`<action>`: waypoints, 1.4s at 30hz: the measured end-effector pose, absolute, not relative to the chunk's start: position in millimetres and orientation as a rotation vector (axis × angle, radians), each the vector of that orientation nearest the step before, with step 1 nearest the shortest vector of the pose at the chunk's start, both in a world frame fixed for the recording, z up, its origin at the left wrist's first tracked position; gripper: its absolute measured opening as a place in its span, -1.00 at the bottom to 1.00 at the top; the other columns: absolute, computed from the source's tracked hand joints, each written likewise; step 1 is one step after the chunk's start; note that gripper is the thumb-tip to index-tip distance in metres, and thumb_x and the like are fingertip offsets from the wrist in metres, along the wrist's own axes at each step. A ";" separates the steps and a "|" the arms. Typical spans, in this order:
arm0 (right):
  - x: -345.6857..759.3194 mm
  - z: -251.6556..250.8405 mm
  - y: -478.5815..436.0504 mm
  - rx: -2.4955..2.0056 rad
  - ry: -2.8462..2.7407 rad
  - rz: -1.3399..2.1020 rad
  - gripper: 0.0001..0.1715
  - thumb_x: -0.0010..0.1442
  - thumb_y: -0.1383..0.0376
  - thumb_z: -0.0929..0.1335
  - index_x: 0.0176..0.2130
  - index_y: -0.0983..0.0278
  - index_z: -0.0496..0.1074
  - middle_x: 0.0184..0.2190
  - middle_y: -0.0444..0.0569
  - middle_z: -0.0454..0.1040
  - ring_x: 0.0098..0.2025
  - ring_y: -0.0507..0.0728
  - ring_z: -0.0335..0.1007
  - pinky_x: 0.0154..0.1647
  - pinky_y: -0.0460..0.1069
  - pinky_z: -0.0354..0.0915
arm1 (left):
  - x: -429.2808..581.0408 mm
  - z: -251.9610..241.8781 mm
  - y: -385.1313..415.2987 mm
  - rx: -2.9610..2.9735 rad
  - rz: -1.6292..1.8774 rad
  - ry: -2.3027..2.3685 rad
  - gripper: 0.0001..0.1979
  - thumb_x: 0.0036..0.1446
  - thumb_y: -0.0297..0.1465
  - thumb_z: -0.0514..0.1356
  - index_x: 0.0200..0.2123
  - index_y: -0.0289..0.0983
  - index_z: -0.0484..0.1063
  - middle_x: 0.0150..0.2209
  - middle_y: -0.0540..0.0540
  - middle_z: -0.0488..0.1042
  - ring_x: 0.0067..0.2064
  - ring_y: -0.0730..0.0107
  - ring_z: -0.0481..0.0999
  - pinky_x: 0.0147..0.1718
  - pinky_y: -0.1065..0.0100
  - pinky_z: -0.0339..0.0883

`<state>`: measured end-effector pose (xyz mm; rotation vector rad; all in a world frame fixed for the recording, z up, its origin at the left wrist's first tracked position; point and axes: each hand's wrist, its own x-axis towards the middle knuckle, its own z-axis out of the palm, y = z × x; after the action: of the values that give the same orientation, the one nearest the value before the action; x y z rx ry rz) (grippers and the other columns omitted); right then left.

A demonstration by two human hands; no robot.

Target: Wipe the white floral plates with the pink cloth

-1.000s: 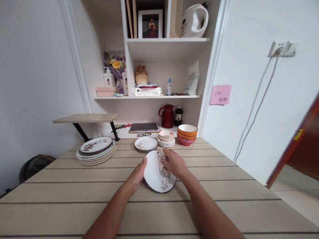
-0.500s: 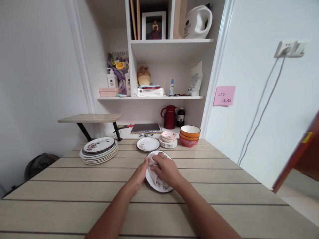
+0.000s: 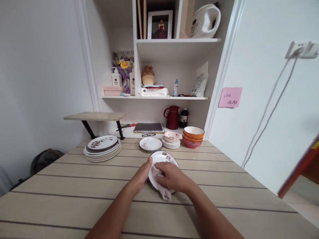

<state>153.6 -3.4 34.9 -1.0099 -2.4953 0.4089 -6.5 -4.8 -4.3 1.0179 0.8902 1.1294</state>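
Note:
A white plate (image 3: pixel 159 157) with a dark rim and brown flower pattern is held over the wooden table, tilted a little. My left hand (image 3: pixel 142 176) grips its left edge, thumb on the rim and fingers hidden underneath. My right hand (image 3: pixel 171 175) is closed on a pale pink cloth (image 3: pixel 163 191) and presses it against the plate's face. The cloth's lower end hangs past the plate's near rim. Just behind are two small stacks: flowered plates (image 3: pixel 150 144) and little white dishes (image 3: pixel 170 144) topped by a pink square bowl (image 3: pixel 171 136).
A taller stack of plates (image 3: pixel 102 149) stands at the left by a small raised shelf (image 3: pixel 94 116). Orange and red bowls (image 3: pixel 193 136) are stacked at the right. Behind lie glasses (image 3: pixel 149 134), a dark laptop-like slab (image 3: pixel 148 127), a red jug (image 3: pixel 172 118) and a dark bottle (image 3: pixel 183 118).
My right hand has drawn the cloth down across the plate toward me, baring the flower pattern at the top. My left hand keeps the plate's edge. The view has shifted slightly left.

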 end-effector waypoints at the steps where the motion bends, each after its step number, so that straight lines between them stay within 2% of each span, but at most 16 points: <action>1: 149.2 33.4 -3.2 -0.994 -2.455 0.386 -0.92 0.04 0.34 0.31 -0.43 0.24 0.26 -0.43 -0.14 0.38 -0.40 0.03 0.17 -0.38 -0.07 0.01 | -6.3 -4.0 -4.8 1.011 1.134 0.898 -0.38 0.13 0.07 0.09 0.02 -0.31 0.45 -0.10 -0.22 0.58 0.01 0.10 0.49 0.01 0.19 0.28; 6: 146.4 26.7 7.7 -1.164 -2.248 0.269 -0.90 0.14 0.24 0.30 -0.31 0.22 0.31 -0.28 -0.06 0.45 -0.26 0.09 0.28 -0.31 -0.06 0.04 | -6.5 -5.2 -2.9 1.036 1.099 0.927 -0.35 0.12 0.09 0.08 0.03 -0.30 0.44 -0.13 -0.22 0.59 -0.06 0.11 0.52 -0.05 0.20 0.30; 10: 164.8 28.3 17.6 -1.450 -2.180 0.228 -0.81 0.15 0.22 0.28 -0.21 0.22 0.35 -0.24 0.00 0.47 -0.27 0.12 0.29 -0.37 -0.05 -0.01 | -6.9 -7.3 -2.1 1.055 1.089 0.916 -0.30 0.09 0.11 0.08 0.05 -0.33 0.42 -0.14 -0.24 0.59 -0.08 0.09 0.52 -0.07 0.20 0.30; 12: 171.8 30.5 18.5 -1.482 -2.221 0.264 -0.76 0.13 0.24 0.29 -0.17 0.23 0.35 -0.29 0.00 0.48 -0.31 0.11 0.29 -0.38 -0.05 -0.03 | -7.0 -7.9 -2.1 1.055 1.085 0.918 -0.29 0.09 0.12 0.09 0.06 -0.34 0.42 -0.14 -0.24 0.59 -0.07 0.09 0.52 -0.09 0.20 0.30; 15: 170.6 33.0 12.0 -1.376 -2.356 0.330 -0.84 0.08 0.28 0.30 -0.27 0.25 0.37 -0.40 -0.06 0.45 -0.40 0.06 0.22 -0.41 -0.06 -0.04 | -6.9 -7.6 -1.8 1.054 1.089 0.945 -0.30 0.07 0.12 0.11 0.02 -0.35 0.45 -0.15 -0.24 0.59 -0.09 0.08 0.52 -0.11 0.21 0.30; 18: 156.5 32.6 0.5 -1.151 -2.465 0.326 -0.96 0.03 0.33 0.31 -0.40 0.25 0.33 -0.43 -0.11 0.42 -0.42 0.03 0.17 -0.41 -0.07 -0.05 | -6.5 -7.0 -0.9 1.050 1.108 0.931 -0.35 0.08 0.09 0.13 -0.03 -0.35 0.47 -0.13 -0.22 0.58 -0.07 0.11 0.51 -0.07 0.23 0.29; 23: 136.2 26.4 -4.7 -1.014 -2.366 0.308 -0.93 0.11 0.27 0.29 -0.35 0.23 0.32 -0.38 -0.10 0.44 -0.35 0.05 0.23 -0.35 -0.07 0.01 | -5.5 -7.8 1.7 1.027 1.132 0.943 -0.38 0.09 0.07 0.12 -0.05 -0.35 0.49 -0.18 -0.19 0.59 -0.11 0.16 0.52 -0.08 0.26 0.29; 27: 146.0 25.1 8.8 -1.222 -2.214 0.259 -0.88 0.15 0.23 0.27 -0.32 0.23 0.32 -0.32 -0.05 0.47 -0.32 0.07 0.26 -0.36 -0.06 -0.01 | -5.7 -8.3 0.8 1.057 1.095 0.987 -0.33 0.06 0.11 0.12 -0.07 -0.36 0.49 -0.19 -0.22 0.59 -0.19 0.15 0.54 -0.21 0.29 0.30; 32: 168.0 29.6 17.6 -1.431 -2.231 0.307 -0.84 0.11 0.24 0.28 -0.27 0.23 0.35 -0.40 -0.06 0.47 -0.41 0.06 0.22 -0.42 -0.07 -0.04 | -6.9 -8.3 -2.0 1.084 1.084 0.990 -0.34 0.05 0.10 0.14 -0.08 -0.36 0.50 -0.22 -0.22 0.60 -0.20 0.16 0.54 -0.21 0.29 0.30; 37: 157.8 30.7 1.7 -1.167 -2.488 0.375 -0.94 0.01 0.33 0.30 -0.39 0.24 0.34 -0.44 -0.11 0.43 -0.43 0.03 0.17 -0.43 -0.07 -0.05 | -7.9 -8.1 -1.7 1.068 1.099 0.931 -0.38 0.06 0.05 0.17 -0.06 -0.37 0.49 -0.22 -0.23 0.60 -0.19 0.15 0.54 -0.15 0.25 0.31; 42: 135.7 25.7 -6.9 -1.005 -2.404 0.343 -0.92 0.11 0.28 0.28 -0.34 0.23 0.34 -0.38 -0.09 0.46 -0.36 0.05 0.24 -0.35 -0.07 0.02 | -6.3 -7.4 2.3 1.026 1.113 0.921 -0.41 0.10 0.03 0.14 -0.06 -0.36 0.49 -0.23 -0.20 0.60 -0.15 0.15 0.52 -0.12 0.25 0.31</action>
<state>135.7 -6.9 25.7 -1.0049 -2.4041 0.3431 -6.3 2.3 -7.4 1.0261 0.9209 1.1127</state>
